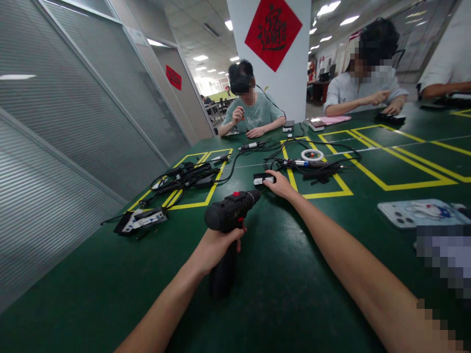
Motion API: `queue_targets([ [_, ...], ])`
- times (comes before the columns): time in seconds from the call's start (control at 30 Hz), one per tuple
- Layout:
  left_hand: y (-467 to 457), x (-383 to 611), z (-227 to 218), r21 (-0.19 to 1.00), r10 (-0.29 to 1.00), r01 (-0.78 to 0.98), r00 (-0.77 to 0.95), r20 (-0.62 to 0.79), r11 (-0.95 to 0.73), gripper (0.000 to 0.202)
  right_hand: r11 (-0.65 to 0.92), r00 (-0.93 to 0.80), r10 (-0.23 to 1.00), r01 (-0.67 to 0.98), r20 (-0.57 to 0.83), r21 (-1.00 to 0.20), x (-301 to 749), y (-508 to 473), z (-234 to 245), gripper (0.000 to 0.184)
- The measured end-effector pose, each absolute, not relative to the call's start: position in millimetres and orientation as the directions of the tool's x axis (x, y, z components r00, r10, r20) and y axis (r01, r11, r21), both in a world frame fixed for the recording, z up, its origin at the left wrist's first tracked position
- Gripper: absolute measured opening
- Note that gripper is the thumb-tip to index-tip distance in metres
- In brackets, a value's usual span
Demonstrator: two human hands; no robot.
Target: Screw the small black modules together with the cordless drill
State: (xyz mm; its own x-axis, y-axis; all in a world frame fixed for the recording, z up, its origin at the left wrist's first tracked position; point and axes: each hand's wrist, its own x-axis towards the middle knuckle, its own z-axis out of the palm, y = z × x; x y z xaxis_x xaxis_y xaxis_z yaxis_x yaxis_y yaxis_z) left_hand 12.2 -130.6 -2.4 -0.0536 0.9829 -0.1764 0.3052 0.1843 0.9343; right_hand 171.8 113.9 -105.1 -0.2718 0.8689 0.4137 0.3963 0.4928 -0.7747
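Note:
A black cordless drill [232, 210] with red buttons is in the grip of my left hand [220, 246], its fingers wrapped round the handle. The chuck points forward and to the right, and its thin bit ends close to my right hand. My right hand [280, 185] has its thumb and fingers closed on a small black-and-white part [262, 179] at the table surface. What kind of part it is I cannot make out, as the fingers cover its right end.
Tangled black cables [187, 176] and a black-and-white bracket-like piece [142, 220] lie at left. Beyond my right hand are a pen-shaped tool [309, 164] and a white ring [312, 155]. A phone [423, 213] lies at right on the green table [287, 274]. Several people sit across.

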Motion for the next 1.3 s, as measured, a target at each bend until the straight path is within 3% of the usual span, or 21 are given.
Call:
queue_targets([
  [0.13,-139,15,-1,0.882,0.987,0.446,-0.022,-0.160,0.153,0.022,0.369,-0.270,0.914,0.238,0.304,-0.898,178,128,-105,0.050],
  [0.27,-146,29,0,0.809,0.997,0.587,0.050,-0.055,0.015,0.020,0.099,-0.227,0.968,-0.059,0.110,-0.993,188,140,-106,0.052],
  [0.37,-149,42,1,0.743,0.988,0.663,0.155,-0.012,-0.095,0.025,-0.075,-0.264,0.964,-0.246,-0.007,-0.966,200,140,-103,0.046],
  [0.5,-151,51,-3,0.609,0.968,0.772,0.248,-0.027,-0.181,0.039,-0.232,-0.343,0.934,-0.377,-0.097,-0.897,215,136,-97,0.037],
  [0.73,-149,47,-12,0.354,0.897,0.865,0.422,-0.133,-0.354,0.068,-0.305,-0.399,0.909,-0.440,-0.121,-0.845,222,136,-98,0.032],
  [1.2,-145,34,3,0.498,0.796,0.751,0.578,-0.180,-0.433,0.088,-0.390,-0.406,0.893,-0.488,-0.193,-0.781,229,144,-106,0.025],
  [1.3,-132,28,20,0.490,0.815,0.748,0.567,-0.121,-0.448,0.079,-0.394,-0.403,0.893,-0.479,-0.202,-0.784,228,144,-106,0.025],
])
